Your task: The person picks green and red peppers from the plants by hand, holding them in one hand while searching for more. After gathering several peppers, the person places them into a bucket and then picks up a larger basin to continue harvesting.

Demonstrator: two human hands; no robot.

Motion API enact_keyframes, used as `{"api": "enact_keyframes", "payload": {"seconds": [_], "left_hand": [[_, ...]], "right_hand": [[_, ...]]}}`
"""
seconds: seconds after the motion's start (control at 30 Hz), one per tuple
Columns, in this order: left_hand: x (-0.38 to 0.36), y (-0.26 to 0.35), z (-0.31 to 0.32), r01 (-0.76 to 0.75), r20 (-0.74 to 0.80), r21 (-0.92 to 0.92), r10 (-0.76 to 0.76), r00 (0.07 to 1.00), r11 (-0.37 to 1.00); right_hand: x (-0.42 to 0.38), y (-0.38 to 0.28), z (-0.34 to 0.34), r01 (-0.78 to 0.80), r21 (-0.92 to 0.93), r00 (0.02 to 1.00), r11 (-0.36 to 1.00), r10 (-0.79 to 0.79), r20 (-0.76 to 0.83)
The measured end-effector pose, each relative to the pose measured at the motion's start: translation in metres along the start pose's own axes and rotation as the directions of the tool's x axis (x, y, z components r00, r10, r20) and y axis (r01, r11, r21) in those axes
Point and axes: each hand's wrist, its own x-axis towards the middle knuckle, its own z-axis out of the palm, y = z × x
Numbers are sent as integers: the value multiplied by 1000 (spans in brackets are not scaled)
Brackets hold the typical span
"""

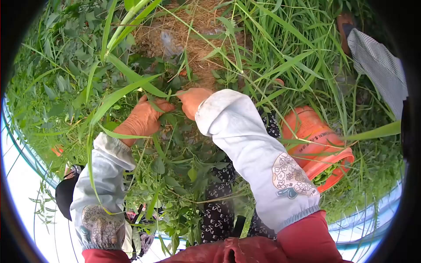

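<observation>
Among the leaves of a green leafy plant (175,164), both my hands work close together near the middle of the view. My left hand (147,115) has its fingers curled inward at the foliage, with grass blades crossing over it. Just to its right and slightly higher, my right hand (193,100) is closed, its thumb and fingertips pinched toward the left hand among stems. Whatever lies between the fingers of either hand is too small or hidden to make out. A small orange-red spot (183,73) shows in the leaves just above the right hand.
An orange bucket (307,127) lies tipped on its side at right, green pods (328,173) visible in its mouth. Tall grass (285,52) surrounds it. Dry straw (201,37) covers the ground ahead. Another person's grey-patterned sleeve or trouser leg (377,61) appears at upper right.
</observation>
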Motion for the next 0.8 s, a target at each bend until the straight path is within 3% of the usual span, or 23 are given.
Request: {"api": "enact_keyframes", "payload": {"seconds": [0.07, 0.1, 0.13, 0.17, 0.2, 0.27, 0.3, 0.37, 0.4, 0.43, 0.5, 0.53, 0.57, 0.63, 0.67, 0.7, 0.73, 0.77, 0.8], "left_hand": [[-4, -13, 3, 78, -59, -239, -94, 994, 968], [-4, -20, -3, 77, -54, -239, -92, 994, 968], [-2, -26, -13, 215, 11, -518, -245, 969, 828], [2, -34, -19, 327, 115, -738, -368, 923, 590], [8, -44, -11, 327, 116, -740, -368, 923, 588], [24, -63, 13, 417, -263, -326, -506, 822, 848], [32, -63, 12, 417, -261, -327, -505, 823, 848], [57, -46, 11, 520, 92, 96, -528, 845, 849], [66, -33, -4, 551, 211, 98, -558, 802, 829], [72, -40, 7, 546, 214, 96, -553, 805, 832], [80, -47, 26, 428, 246, 365, -528, 812, 827], [86, -41, 17, 529, 262, 332, -615, 743, 781], [81, -40, 22, 524, 270, 336, -612, 743, 783], [57, -55, 39, 378, -132, 439, -358, 925, 815], [44, -91, 62, 147, -127, 610, -86, 988, 778], [40, -80, 44, 143, -122, 615, -86, 989, 775], [34, -59, 12, 287, -41, 79, -285, 958, 955], [27, -46, -5, 416, 135, -466, -401, 906, 781], [20, -45, -9, 239, 57, -713, -285, 957, 659]], "right_hand": [[-2, 11, 14, -18, 9, 1000, 1000, 18, 4], [-7, 14, 18, -30, 12, 1000, 999, 30, 8], [-12, 13, 18, -74, 33, 992, 997, 70, 107], [-16, 18, 30, -57, 69, 990, 996, 47, 136], [-21, 18, 38, -84, 79, 985, 993, 71, 158], [-35, 17, 46, -137, 155, 980, 978, 110, 168], [-40, 15, 48, -138, 156, 979, 978, 111, 170], [-48, 14, 52, -132, 241, 988, 962, 106, 116], [-49, 12, 57, -132, 262, 991, 956, 120, 62], [-51, 11, 61, -139, 263, 990, 955, 126, 65], [-53, 11, 64, -143, 288, 990, 947, 141, 28], [-55, 13, 65, -148, 292, 989, 945, 145, 33], [-57, 15, 66, -133, 323, 990, 937, 139, 7], [-63, 19, 61, -113, 359, 991, 926, 129, -20], [-68, 21, 55, -143, 436, 982, 888, 182, -51], [-72, 24, 50, -166, 511, 968, 843, 238, -78], [-73, 30, 51, -180, 590, 947, 787, 302, -114], [-72, 35, 53, -175, 593, 948, 786, 298, -115], [-70, 41, 55, -130, 624, 920, 771, 328, -214]]}}
